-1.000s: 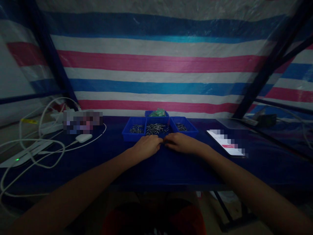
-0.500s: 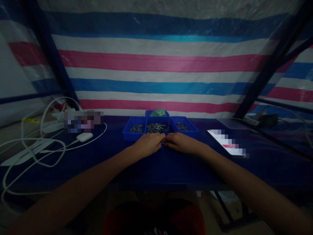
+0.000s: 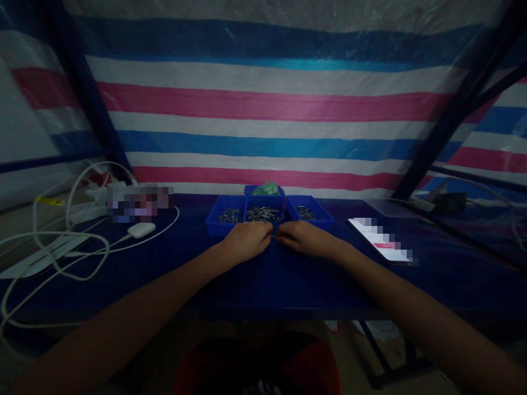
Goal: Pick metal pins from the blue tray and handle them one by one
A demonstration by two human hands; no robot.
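Note:
Just in front of the blue bins, my left hand (image 3: 250,240) and my right hand (image 3: 305,238) face each other with a narrow gap between them. The fingers of both are curled into a pinch. A thin, pale metal piece (image 3: 274,236) shows in the gap, reaching toward both sets of fingertips; its kind is too small to tell. Small slender metal parts lie in the left bin (image 3: 213,226), the middle bin (image 3: 265,201) and the right bin (image 3: 325,224). My left hand partly covers the middle bin's front.
Behind the middle bin stands another blue bin (image 3: 247,190) holding green plastic bags (image 3: 267,189). A phone (image 3: 376,241) lies right on the blue table (image 3: 263,291). White cables (image 3: 105,258) and a white charger (image 3: 142,230) spread across the left. Striped sheeting (image 3: 263,104) hangs behind.
My hands have drawn slightly apart, the left moving a little leftward. The thin metal piece shows more clearly in the wider gap between the fingertips.

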